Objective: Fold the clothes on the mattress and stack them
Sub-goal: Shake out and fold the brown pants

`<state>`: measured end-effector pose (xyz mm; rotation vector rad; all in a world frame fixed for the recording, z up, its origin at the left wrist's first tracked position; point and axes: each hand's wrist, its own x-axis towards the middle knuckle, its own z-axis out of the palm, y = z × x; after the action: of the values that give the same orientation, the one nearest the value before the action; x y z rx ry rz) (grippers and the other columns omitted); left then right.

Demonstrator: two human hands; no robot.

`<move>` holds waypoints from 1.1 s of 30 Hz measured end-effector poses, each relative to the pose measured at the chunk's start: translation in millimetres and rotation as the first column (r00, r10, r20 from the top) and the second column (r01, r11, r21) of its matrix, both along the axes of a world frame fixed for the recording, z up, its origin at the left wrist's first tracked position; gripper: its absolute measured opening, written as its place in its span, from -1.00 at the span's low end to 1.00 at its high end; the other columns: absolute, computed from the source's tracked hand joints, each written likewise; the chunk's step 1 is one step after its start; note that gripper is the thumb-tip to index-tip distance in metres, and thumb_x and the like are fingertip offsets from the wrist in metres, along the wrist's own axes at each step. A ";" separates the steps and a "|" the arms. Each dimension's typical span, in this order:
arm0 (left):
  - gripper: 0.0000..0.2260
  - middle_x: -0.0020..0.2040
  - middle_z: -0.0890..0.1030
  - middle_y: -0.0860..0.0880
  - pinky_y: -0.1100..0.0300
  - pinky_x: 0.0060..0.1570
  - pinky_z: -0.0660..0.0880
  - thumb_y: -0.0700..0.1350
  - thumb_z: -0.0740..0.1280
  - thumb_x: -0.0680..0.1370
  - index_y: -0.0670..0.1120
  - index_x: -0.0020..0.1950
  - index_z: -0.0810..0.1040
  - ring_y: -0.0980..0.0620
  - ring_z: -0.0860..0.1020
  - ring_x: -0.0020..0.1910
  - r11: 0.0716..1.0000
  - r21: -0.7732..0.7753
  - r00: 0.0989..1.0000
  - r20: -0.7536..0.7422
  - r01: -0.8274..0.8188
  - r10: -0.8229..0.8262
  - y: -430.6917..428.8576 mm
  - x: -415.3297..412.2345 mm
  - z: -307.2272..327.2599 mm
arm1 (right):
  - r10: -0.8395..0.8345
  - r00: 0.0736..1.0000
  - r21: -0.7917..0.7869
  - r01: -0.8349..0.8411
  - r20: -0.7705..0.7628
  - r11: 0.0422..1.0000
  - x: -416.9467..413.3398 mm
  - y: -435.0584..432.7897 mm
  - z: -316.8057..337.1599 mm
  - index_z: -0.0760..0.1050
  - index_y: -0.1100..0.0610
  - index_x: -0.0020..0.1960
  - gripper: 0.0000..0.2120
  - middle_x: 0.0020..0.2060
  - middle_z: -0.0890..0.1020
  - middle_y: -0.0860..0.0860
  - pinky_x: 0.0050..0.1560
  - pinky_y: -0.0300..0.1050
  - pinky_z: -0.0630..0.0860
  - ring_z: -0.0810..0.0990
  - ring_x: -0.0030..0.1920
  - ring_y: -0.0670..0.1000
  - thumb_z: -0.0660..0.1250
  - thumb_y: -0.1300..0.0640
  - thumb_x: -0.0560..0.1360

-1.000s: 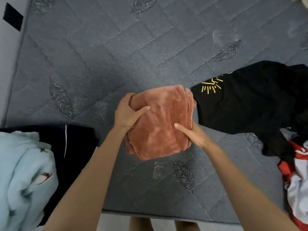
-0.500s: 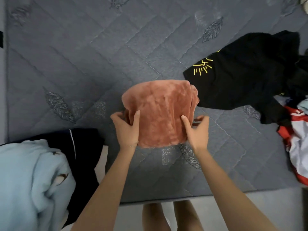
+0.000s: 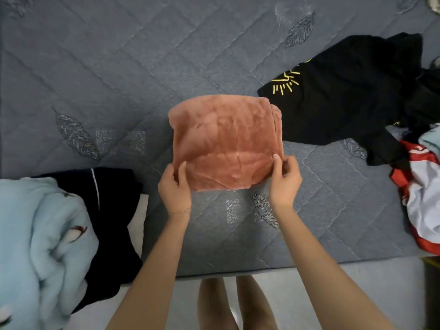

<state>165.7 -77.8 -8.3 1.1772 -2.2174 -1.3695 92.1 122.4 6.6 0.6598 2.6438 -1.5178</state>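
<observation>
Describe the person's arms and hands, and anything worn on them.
The left arm and right arm are bare, no sleeves in view. The left hand and right hand wear no gloves or visible rings. A thin bracelet with a small ring circles the left wrist.

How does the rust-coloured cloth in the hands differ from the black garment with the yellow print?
The rust cloth is plain and plush; the black garment carries a yellow print. The rust cloth is folded into a compact rectangle; the black garment lies rumpled and unfolded. The left hand and right hand pinch the rust cloth's near corners; the black garment lies untouched. Both are soft fabric over the grey mattress.
</observation>
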 end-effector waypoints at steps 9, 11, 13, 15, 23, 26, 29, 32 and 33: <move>-0.82 -0.07 0.55 -0.01 0.13 -0.03 0.50 -0.01 0.26 0.62 -0.12 0.01 0.47 0.06 0.53 -0.08 0.968 0.143 0.963 0.145 0.206 -0.227 -5.8 2.0 -12.3 | 0.173 0.961 0.001 -0.177 0.215 0.984 -15.3 12.5 -17.5 0.47 0.15 0.07 -0.76 0.01 0.54 0.03 0.07 -0.09 0.45 0.52 0.01 -0.09 0.29 -0.04 0.60; -0.68 0.11 0.51 0.05 0.31 0.07 0.46 0.09 0.28 0.57 -0.07 0.20 0.36 0.19 0.51 0.07 0.930 0.353 0.986 0.087 0.100 -0.139 -8.2 -7.9 -10.7 | 0.177 0.946 -0.136 -0.144 0.272 0.980 -28.8 16.8 -18.3 0.32 0.13 0.41 -0.38 0.30 0.41 -0.01 0.30 -0.13 0.37 0.43 0.28 -0.06 0.41 -0.14 0.48; -0.45 0.33 0.42 0.02 0.30 0.20 0.37 0.21 0.23 0.54 -0.08 0.40 0.24 0.14 0.43 0.26 0.863 0.505 0.991 0.115 -0.001 -0.066 -11.1 -20.5 -12.3 | 0.256 0.896 -0.313 -0.141 0.363 0.939 -43.7 17.1 -19.6 0.07 0.00 0.56 -0.03 0.40 0.32 -0.09 0.31 -0.15 0.33 0.37 0.35 -0.10 0.49 -0.27 0.35; -0.28 0.38 0.37 0.02 0.20 0.24 0.33 0.35 0.19 0.47 -0.04 0.49 0.17 0.08 0.39 0.32 0.819 0.572 0.977 0.191 -0.032 -0.095 -13.6 -30.8 -16.5 | 0.349 0.829 -0.394 -0.172 0.437 0.903 -55.2 14.9 -24.0 -0.01 -0.13 0.57 0.11 0.40 0.35 -0.13 0.33 -0.09 0.36 0.42 0.32 -0.09 0.50 -0.40 0.21; 0.14 0.34 0.43 0.12 0.22 0.28 0.38 0.60 0.31 0.09 0.04 0.53 0.19 0.15 0.44 0.31 0.627 0.769 0.955 0.083 0.120 -0.285 -20.3 -38.6 -17.4 | 0.495 0.711 -0.564 -0.168 0.499 0.809 -66.2 7.0 -32.1 0.23 -0.05 0.51 0.06 0.28 0.57 -0.09 0.28 -0.03 0.49 0.58 0.23 -0.06 0.53 -0.41 0.15; -0.02 0.32 0.51 0.08 0.17 0.31 0.42 0.50 0.39 0.16 0.04 0.46 0.32 0.11 0.50 0.29 0.587 0.803 0.955 0.084 0.105 -0.286 -18.5 -37.5 -11.7 | 0.549 0.676 -0.632 -0.156 0.493 0.759 -64.4 8.9 -19.6 0.31 0.02 0.46 0.00 0.21 0.63 -0.03 0.23 -0.06 0.52 0.63 0.18 -0.05 0.54 -0.37 0.16; -0.31 0.17 0.63 0.09 0.09 0.27 0.48 0.44 0.41 0.23 0.10 0.24 0.50 0.14 0.60 0.16 0.620 0.782 0.968 0.097 0.069 -0.231 -14.9 -28.8 -2.2 | 0.574 0.653 -0.664 -0.143 0.493 0.734 -55.9 10.0 -9.7 0.36 0.08 0.43 -0.07 0.18 0.65 0.01 0.33 0.03 0.47 0.64 0.18 -0.01 0.52 -0.35 0.20; -0.32 0.11 0.66 0.11 0.12 0.14 0.53 0.43 0.46 0.22 0.10 0.22 0.52 0.15 0.62 0.11 0.628 0.777 0.988 0.061 0.043 -0.143 -10.0 -12.1 11.7 | 0.598 0.636 -0.697 -0.130 0.487 0.705 -41.0 12.4 0.0 0.37 0.08 0.43 -0.09 0.18 0.66 0.02 0.31 0.06 0.47 0.63 0.20 0.02 0.53 -0.33 0.23; -0.29 0.12 0.66 0.11 0.13 0.11 0.53 0.43 0.46 0.21 0.10 0.24 0.51 0.14 0.62 0.11 0.630 0.776 0.991 0.057 0.033 -0.122 -9.1 -5.7 16.7 | 0.609 0.631 -0.709 -0.128 0.481 0.693 -35.1 12.8 3.7 0.38 0.07 0.42 -0.11 0.19 0.65 0.02 0.29 0.05 0.48 0.63 0.20 0.03 0.53 -0.33 0.24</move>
<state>160.1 -86.9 8.4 1.4152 -1.7368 -2.5017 57.0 135.1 10.3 0.4093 1.4482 -1.4642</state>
